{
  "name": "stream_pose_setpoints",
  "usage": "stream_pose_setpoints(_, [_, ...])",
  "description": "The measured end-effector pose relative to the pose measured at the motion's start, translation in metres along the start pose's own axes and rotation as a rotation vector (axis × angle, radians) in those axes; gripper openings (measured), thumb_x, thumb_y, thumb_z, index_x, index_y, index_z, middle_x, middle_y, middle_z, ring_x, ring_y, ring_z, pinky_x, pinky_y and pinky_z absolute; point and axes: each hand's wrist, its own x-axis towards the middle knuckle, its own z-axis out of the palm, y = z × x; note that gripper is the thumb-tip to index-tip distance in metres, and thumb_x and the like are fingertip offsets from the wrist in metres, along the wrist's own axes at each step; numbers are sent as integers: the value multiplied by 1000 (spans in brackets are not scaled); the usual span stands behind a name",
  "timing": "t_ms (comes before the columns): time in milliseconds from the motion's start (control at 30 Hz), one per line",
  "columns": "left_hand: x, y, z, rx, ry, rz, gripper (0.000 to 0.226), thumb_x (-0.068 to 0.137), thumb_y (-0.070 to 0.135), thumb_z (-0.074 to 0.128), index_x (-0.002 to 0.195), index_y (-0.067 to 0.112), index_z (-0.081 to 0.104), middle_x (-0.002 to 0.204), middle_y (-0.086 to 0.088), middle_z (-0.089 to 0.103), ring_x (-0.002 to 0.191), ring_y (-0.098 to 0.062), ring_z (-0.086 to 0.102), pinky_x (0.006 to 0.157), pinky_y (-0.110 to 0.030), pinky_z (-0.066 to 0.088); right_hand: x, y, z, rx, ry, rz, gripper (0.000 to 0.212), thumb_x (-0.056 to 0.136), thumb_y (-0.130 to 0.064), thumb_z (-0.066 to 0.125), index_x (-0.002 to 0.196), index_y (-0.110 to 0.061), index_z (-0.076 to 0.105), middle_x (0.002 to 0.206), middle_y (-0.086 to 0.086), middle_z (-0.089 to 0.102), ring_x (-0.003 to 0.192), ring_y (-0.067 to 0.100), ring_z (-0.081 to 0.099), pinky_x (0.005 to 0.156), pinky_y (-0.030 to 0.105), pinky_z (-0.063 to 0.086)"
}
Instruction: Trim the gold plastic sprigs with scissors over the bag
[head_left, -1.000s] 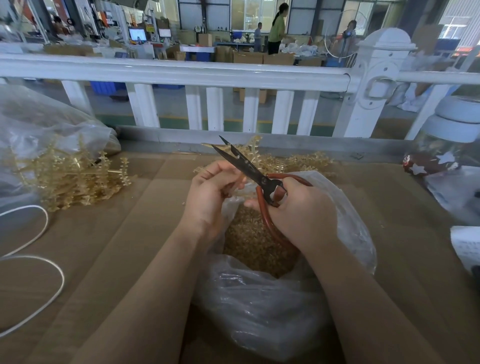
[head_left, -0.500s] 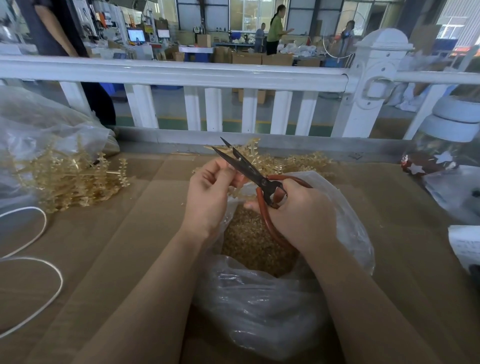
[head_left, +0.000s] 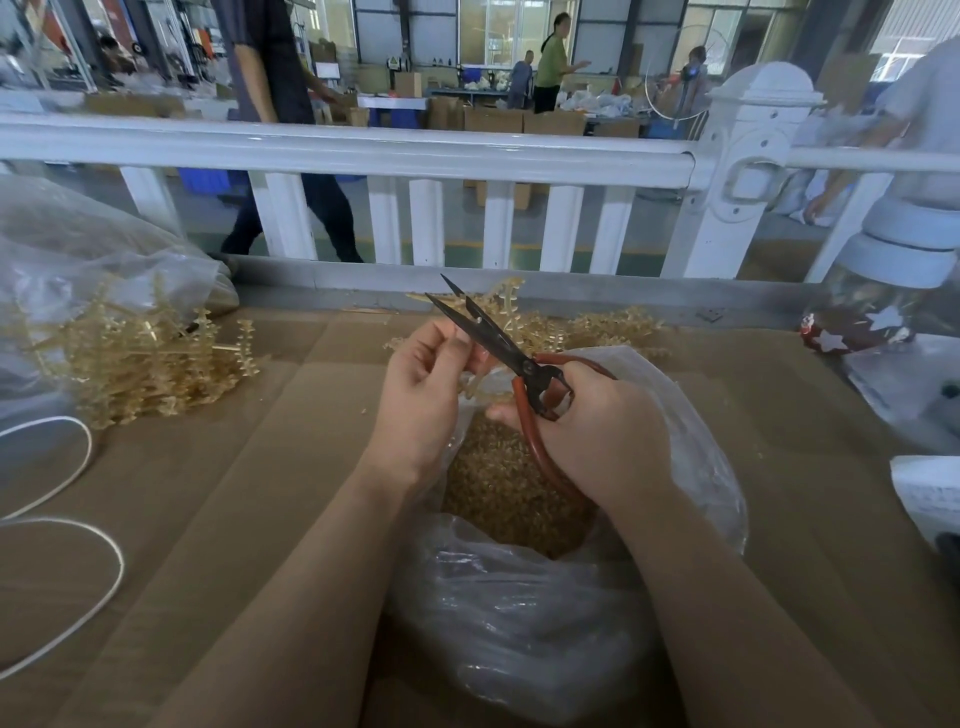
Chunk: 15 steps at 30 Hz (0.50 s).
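- Far left of the bag (head_left: 530, 618), a heap of gold sprigs (head_left: 150, 364) spills from another clear bag (head_left: 78, 260) onto the cardboard-covered surface (head_left: 249, 493); a white cord (head_left: 88, 561) loops nearer me.
- Just above the bag's open mouth, my left hand (head_left: 426, 400) pinches a short gold sprig (head_left: 475, 382) between thumb and fingertips.
- The sprig sits against the black blades of the scissors (head_left: 498, 345), which stand apart, tips pointing up and left.
- Over the bag's right rim, my right hand (head_left: 597, 436) grips the red scissor handles.
- Inside the bag lie gold trimmings (head_left: 498, 493); more sprigs (head_left: 597, 327) lie behind it.
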Motion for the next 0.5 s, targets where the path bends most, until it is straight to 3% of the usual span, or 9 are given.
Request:
stream_pose_setpoints(233, [0,1,0,19,-9,3,28,105,9,44,98,-14,58,82,-14,54,71,-8,52,70,-16,47,-1,0,0,2,13,-22,81,72,-91,34,86,-20,70,78,-12,69,68,5,57,67,20,50])
stream_pose_setpoints(500, [1,-2,-1,15,-7,-18,29,105,13,46,100,-12,58,85,-15,56,78,-17,54,77,-23,50,0,-1,-2,26,-11,-1,81,70,-90,38,89,-18,72,81,-11,70,74,8,63,72,26,54])
